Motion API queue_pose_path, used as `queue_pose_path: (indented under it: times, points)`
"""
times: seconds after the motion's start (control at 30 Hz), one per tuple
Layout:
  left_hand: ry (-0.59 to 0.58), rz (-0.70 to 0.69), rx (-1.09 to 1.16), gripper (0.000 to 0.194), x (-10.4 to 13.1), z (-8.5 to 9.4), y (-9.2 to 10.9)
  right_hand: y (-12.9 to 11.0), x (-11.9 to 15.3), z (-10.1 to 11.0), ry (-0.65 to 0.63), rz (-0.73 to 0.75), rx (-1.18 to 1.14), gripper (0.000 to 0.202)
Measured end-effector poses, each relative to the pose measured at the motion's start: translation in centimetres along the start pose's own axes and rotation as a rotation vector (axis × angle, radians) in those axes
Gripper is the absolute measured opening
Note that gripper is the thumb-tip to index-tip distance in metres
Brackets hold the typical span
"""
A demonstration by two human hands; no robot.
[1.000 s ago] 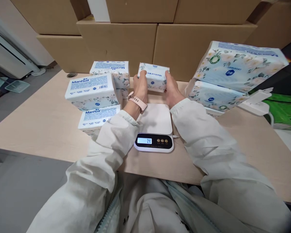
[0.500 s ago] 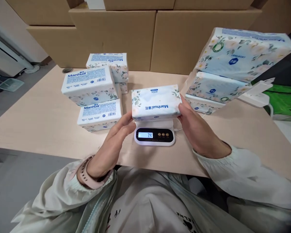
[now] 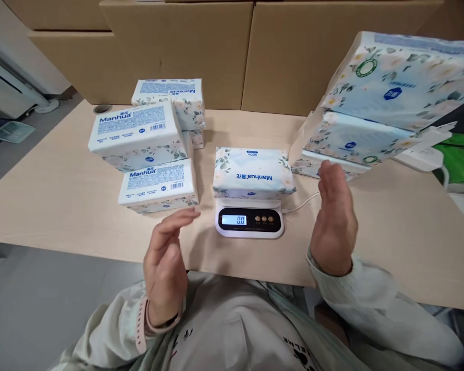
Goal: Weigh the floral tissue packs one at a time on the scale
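A floral tissue pack (image 3: 253, 172) rests on the white digital scale (image 3: 249, 233), whose lit display reads 0.0. Apart from it, on the left, my left hand (image 3: 168, 257) hangs in the air over the table's front edge, fingers stretched out and empty. On the other side my right hand (image 3: 333, 221) is raised with its fingers straight, holding nothing. Closest to my left hand is the front tissue pack (image 3: 158, 185) of the left group. Beyond my right hand leans a tall stack of tissue packs (image 3: 365, 136).
More tissue packs (image 3: 135, 131) are piled at the left of the table (image 3: 62, 190). Large cardboard boxes (image 3: 201, 56) line the back. A white cable (image 3: 303, 203) runs from the scale to the right. At the far right are a white power strip (image 3: 421, 157) and something green (image 3: 462, 162).
Both hands have let go of the tissue pack and drawn apart, back towards me. The pack now sits on the scale, and the display went from about 7.4 to 0.0.
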State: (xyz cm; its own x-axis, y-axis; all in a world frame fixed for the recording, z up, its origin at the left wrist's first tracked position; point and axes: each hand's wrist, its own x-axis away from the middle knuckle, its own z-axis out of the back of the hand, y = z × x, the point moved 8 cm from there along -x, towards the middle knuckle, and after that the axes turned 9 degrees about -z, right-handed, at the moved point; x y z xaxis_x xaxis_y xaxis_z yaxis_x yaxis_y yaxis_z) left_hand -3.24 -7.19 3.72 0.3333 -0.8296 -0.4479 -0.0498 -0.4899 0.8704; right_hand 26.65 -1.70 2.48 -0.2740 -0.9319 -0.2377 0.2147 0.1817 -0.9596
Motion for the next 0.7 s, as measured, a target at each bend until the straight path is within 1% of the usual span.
queue_pose_path:
  times: [0.03,0.1,0.17,0.2,0.23,0.27,0.33,0.37,0.4,0.47,0.53,0.6,0.7]
  points:
    - [0.033,-0.009,0.005,0.023,0.4,0.8,-0.1,-0.3,0.4,0.2,0.029,0.033,-0.027,0.048]
    - [0.068,0.016,-0.004,0.028,0.8,2.0,-0.6,-0.8,1.0,0.8,0.075,0.056,-0.102,0.045]
    - [0.087,0.044,-0.018,0.032,1.0,2.9,-1.0,-1.7,1.6,0.9,0.043,0.081,-0.19,0.048]
    - [0.1,0.057,-0.022,0.033,1.0,3.3,-1.2,-2.2,2.0,0.6,-0.033,0.096,-0.227,0.05]
    - [0.11,0.063,-0.023,0.033,1.0,3.5,-1.3,-2.8,2.4,-0.2,-0.156,0.107,-0.255,0.049]
    - [0.119,0.064,-0.022,0.034,1.1,3.6,-1.4,-3.3,3.1,-1.4,-0.32,0.112,-0.281,0.047]
    - [0.132,0.057,-0.018,0.036,1.1,3.7,-1.3,-4.2,5.6,-4.5,-0.666,0.14,-0.352,0.037]
    - [0.138,0.055,-0.016,0.037,1.1,3.7,-1.3,-4.7,7.1,-6.0,-0.806,0.177,-0.386,0.034]
    - [0.146,0.055,-0.015,0.037,1.1,3.8,-1.2,-5.0,8.6,-7.5,-0.908,0.225,-0.412,0.033]
    - [0.167,0.073,-0.018,0.037,1.1,4.2,-1.3,-5.2,11.4,-10.2,-1.013,0.332,-0.439,0.033]
    - [0.188,0.106,-0.027,0.036,1.1,4.9,-1.4,-4.9,13.7,-12.9,-1.1,0.404,-0.434,0.039]
    - [0.209,0.138,-0.034,0.034,1.1,5.9,-1.5,-4.5,15.2,-14.8,-1.187,0.412,-0.419,0.044]
    - [0.226,0.15,-0.049,0.033,0.9,7.3,-1.3,-4.1,15.5,-16.2,-1.235,0.341,-0.372,0.043]
